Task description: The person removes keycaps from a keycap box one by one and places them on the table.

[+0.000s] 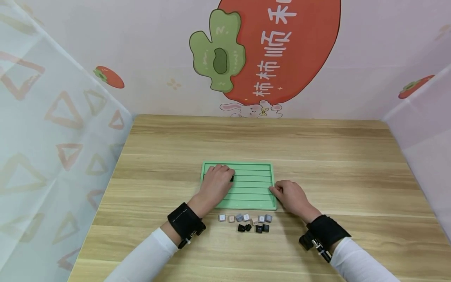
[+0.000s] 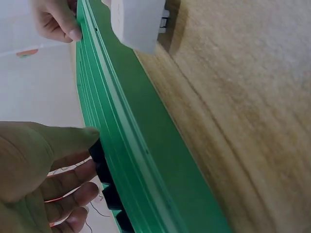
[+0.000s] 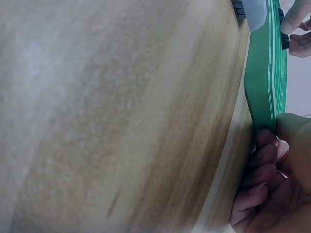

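Wood-grain table (image 1: 338,149); on it green ridged tray (image 1: 251,185), pale blocks (image 1: 246,217), black blocks (image 1: 259,229) nearby.

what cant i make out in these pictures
Head view: the row of dark pieces in the green tray, mostly hidden by the left hand.
Head view: any markings on the loose blocks, too small to read.
Left wrist view: that row's lower end, cut off by the bottom edge.
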Tool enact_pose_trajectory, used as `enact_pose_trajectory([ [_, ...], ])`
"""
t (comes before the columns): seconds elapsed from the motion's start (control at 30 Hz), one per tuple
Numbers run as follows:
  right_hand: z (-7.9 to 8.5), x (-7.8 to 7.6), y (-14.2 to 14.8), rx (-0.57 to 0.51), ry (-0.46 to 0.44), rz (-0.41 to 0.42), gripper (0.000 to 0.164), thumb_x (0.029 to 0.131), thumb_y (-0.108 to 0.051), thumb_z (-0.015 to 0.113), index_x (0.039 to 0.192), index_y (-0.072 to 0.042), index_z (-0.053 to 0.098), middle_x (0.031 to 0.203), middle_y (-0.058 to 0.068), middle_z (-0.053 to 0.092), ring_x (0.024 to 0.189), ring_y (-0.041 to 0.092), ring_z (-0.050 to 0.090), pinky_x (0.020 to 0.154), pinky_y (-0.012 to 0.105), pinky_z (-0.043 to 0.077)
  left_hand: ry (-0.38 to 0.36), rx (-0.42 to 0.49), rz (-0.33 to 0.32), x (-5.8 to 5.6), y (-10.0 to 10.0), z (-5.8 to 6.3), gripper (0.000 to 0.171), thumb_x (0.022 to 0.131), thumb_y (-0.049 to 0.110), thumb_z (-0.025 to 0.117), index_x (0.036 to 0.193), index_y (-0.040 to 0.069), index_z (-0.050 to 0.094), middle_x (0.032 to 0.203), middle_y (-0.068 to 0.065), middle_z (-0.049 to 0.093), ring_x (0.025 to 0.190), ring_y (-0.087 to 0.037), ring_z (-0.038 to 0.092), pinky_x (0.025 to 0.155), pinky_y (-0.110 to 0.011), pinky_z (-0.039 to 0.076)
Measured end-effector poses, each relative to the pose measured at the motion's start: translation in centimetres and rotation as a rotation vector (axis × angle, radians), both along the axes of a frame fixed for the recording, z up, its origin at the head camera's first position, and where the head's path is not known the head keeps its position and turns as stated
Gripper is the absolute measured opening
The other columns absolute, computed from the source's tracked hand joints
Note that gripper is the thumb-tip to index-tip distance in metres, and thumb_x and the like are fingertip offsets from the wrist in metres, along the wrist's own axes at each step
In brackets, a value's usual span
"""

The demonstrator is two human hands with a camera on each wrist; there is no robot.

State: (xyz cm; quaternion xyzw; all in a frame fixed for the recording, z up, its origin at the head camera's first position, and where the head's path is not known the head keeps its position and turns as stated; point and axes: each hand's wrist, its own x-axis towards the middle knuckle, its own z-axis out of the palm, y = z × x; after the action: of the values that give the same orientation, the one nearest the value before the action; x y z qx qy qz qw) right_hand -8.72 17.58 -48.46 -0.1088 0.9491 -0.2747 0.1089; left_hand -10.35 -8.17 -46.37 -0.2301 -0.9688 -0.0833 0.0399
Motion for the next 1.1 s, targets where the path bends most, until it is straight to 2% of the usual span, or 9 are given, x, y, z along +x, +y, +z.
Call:
enact_pose_trajectory([
  [0.2, 0.03, -0.07, -0.03, 0.007, 0.000, 0.002, 0.039, 0.093, -0.029, 0.055, 0.058, -0.015, 0.045, 0.050, -0.005, 0.037, 0.045, 0.012, 0.037, 0.048, 0.028, 0.029, 0.036, -0.007, -0.028, -0.15, 0.22, -0.10, 0.016, 0.082, 0.010, 0.067, 0.097, 0.012, 0.072, 0.093, -0.003, 0.068, 0.085, -0.020, 0.059, 0.066, -0.033, 0.041],
  [0.43, 0.05, -0.11, -0.06, 0.004, 0.008, 0.009, 0.039, 0.093, -0.028, 0.055, 0.057, -0.015, 0.045, 0.050, -0.005, 0.036, 0.045, 0.012, 0.036, 0.049, 0.027, 0.029, 0.045, -0.052, -0.041, -0.18, 0.27, -0.09, 0.020, 0.084, 0.000, 0.061, 0.094, 0.014, 0.072, 0.089, -0.001, 0.067, 0.079, -0.017, 0.057, 0.063, -0.031, 0.039],
  [0.77, 0.25, 0.02, -0.12, 0.004, -0.007, -0.002, 0.040, 0.093, -0.028, 0.055, 0.057, -0.014, 0.045, 0.049, -0.005, 0.036, 0.045, 0.012, 0.036, 0.049, 0.027, 0.029, 0.054, -0.068, -0.048, -0.09, 0.25, 0.01, 0.021, 0.082, 0.000, 0.062, 0.093, 0.014, 0.073, 0.089, -0.002, 0.067, 0.080, -0.018, 0.059, 0.064, -0.032, 0.042],
  [1.1, 0.35, 0.10, -0.19, 0.003, -0.011, -0.007, 0.040, 0.093, -0.028, 0.055, 0.057, -0.014, 0.044, 0.050, -0.005, 0.035, 0.045, 0.012, 0.036, 0.048, 0.027, 0.028, 0.056, -0.023, -0.043, 0.21, 0.04, 0.12, 0.019, 0.082, 0.002, 0.063, 0.094, 0.014, 0.073, 0.092, -0.002, 0.069, 0.083, -0.019, 0.059, 0.065, -0.033, 0.043],
])
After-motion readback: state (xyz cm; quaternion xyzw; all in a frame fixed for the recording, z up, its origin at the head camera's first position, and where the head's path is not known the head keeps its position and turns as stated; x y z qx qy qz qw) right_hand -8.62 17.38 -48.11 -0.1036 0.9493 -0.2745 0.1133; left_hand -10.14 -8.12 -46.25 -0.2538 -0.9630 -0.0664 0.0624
